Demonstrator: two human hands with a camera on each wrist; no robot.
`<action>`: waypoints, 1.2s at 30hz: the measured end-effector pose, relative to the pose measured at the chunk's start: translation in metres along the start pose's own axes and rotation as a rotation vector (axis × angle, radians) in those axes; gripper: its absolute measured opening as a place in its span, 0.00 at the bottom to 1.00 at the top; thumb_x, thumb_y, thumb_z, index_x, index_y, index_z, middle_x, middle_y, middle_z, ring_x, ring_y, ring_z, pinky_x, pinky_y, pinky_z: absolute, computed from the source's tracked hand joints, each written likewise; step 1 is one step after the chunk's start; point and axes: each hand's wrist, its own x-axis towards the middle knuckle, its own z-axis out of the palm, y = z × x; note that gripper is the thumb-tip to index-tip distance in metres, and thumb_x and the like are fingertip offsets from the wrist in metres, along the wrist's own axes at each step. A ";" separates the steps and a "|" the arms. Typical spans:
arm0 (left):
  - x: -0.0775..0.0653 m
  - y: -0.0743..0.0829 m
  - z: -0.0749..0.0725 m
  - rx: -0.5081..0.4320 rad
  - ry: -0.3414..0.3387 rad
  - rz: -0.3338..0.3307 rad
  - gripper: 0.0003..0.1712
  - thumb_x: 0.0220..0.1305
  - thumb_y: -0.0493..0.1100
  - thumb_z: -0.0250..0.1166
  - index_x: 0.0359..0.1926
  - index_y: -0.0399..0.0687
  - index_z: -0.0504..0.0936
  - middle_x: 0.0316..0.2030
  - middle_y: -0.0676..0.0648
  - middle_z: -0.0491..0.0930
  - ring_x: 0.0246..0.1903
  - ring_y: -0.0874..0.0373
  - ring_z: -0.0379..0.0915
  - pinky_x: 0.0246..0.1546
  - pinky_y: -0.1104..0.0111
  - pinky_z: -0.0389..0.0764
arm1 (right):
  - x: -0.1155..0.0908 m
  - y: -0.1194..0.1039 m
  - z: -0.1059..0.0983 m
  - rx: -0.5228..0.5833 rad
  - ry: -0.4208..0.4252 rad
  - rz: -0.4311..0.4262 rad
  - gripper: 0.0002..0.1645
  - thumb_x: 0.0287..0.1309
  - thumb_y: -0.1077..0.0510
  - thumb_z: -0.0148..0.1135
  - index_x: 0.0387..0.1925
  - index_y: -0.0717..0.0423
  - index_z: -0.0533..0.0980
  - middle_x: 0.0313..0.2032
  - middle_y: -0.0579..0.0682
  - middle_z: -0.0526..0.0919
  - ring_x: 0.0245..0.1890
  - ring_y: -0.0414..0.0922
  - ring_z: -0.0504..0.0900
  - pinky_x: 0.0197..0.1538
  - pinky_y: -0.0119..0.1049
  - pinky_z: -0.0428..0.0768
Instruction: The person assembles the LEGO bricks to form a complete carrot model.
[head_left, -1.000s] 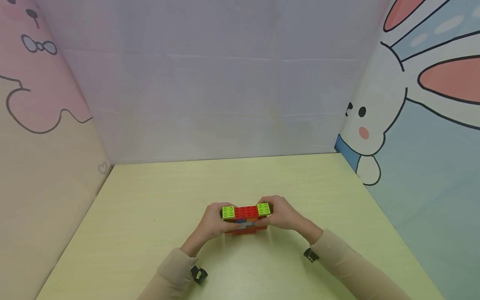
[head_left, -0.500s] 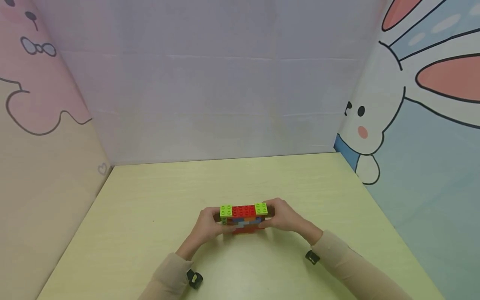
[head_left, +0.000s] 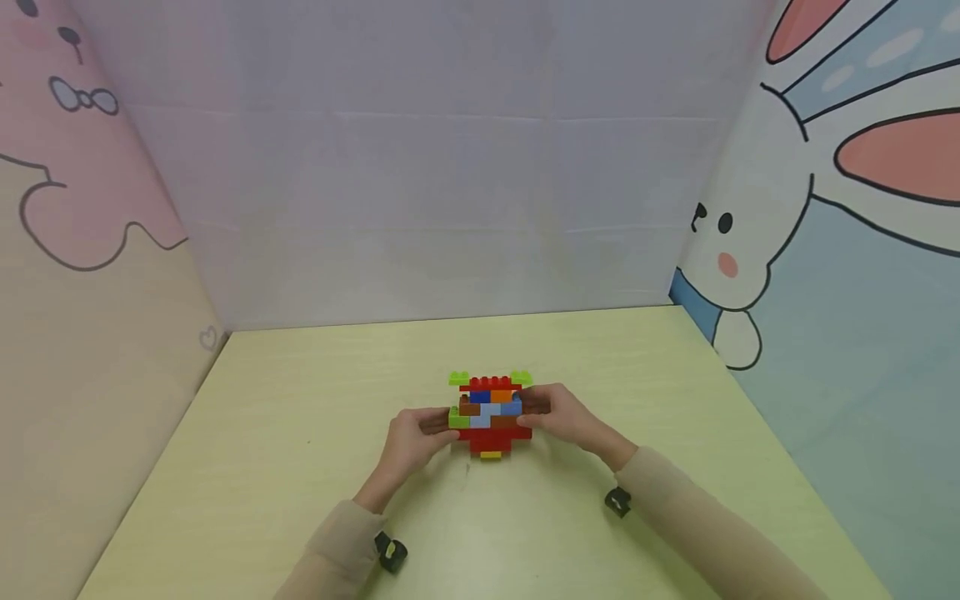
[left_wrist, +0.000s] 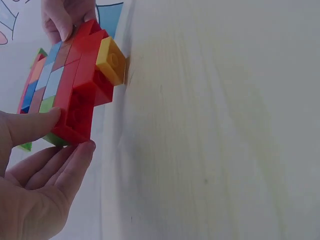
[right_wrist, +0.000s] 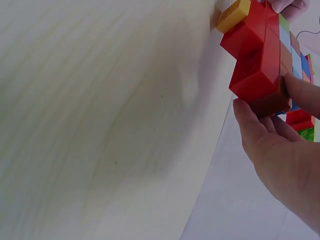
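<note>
A toy building-brick model (head_left: 491, 410) stands between both hands in the head view, its layered front face showing. It has red bricks low down, brown, light blue, blue and orange bricks in the middle, and lime green ones at its top corners. Under it is a small yellow brick (left_wrist: 111, 61), close over the table. My left hand (head_left: 408, 442) pinches the left end, thumb in front and fingers behind and below. The right hand (head_left: 570, 419) holds the opposite end, its thumb (right_wrist: 301, 95) on the front face and fingertips under a brown brick (right_wrist: 272, 102).
The pale yellow table (head_left: 315, 467) extends around the model. A plain light wall (head_left: 450, 208) closes the back, with cartoon-printed panels at the left (head_left: 97, 333) and right (head_left: 847, 333). Small black devices sit at both wrists.
The model has tipped back: its studded top faced the camera before, and now its front face does, with the yellow brick at the bottom showing. Both hands have shifted their grip along with it.
</note>
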 end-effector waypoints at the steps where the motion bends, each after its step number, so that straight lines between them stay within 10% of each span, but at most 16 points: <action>1: 0.001 0.000 0.001 0.007 0.002 -0.004 0.26 0.55 0.38 0.71 0.55 0.35 0.79 0.46 0.41 0.82 0.43 0.50 0.81 0.39 0.64 0.80 | 0.002 -0.001 0.001 0.002 0.008 0.011 0.26 0.58 0.61 0.66 0.58 0.65 0.73 0.51 0.55 0.79 0.48 0.50 0.78 0.50 0.42 0.76; 18: 0.010 0.004 0.006 0.231 0.067 -0.110 0.18 0.59 0.41 0.69 0.48 0.35 0.83 0.42 0.42 0.83 0.41 0.51 0.76 0.40 0.60 0.79 | 0.023 -0.006 0.024 -0.200 0.097 0.148 0.26 0.62 0.61 0.61 0.61 0.64 0.71 0.54 0.54 0.77 0.42 0.47 0.72 0.35 0.32 0.75; 36: 0.008 0.001 0.009 0.242 0.046 -0.172 0.20 0.59 0.43 0.69 0.49 0.35 0.83 0.43 0.41 0.82 0.41 0.51 0.74 0.32 0.67 0.79 | 0.014 -0.004 0.027 -0.234 0.112 0.156 0.24 0.60 0.60 0.64 0.57 0.62 0.75 0.50 0.53 0.80 0.31 0.44 0.72 0.24 0.31 0.69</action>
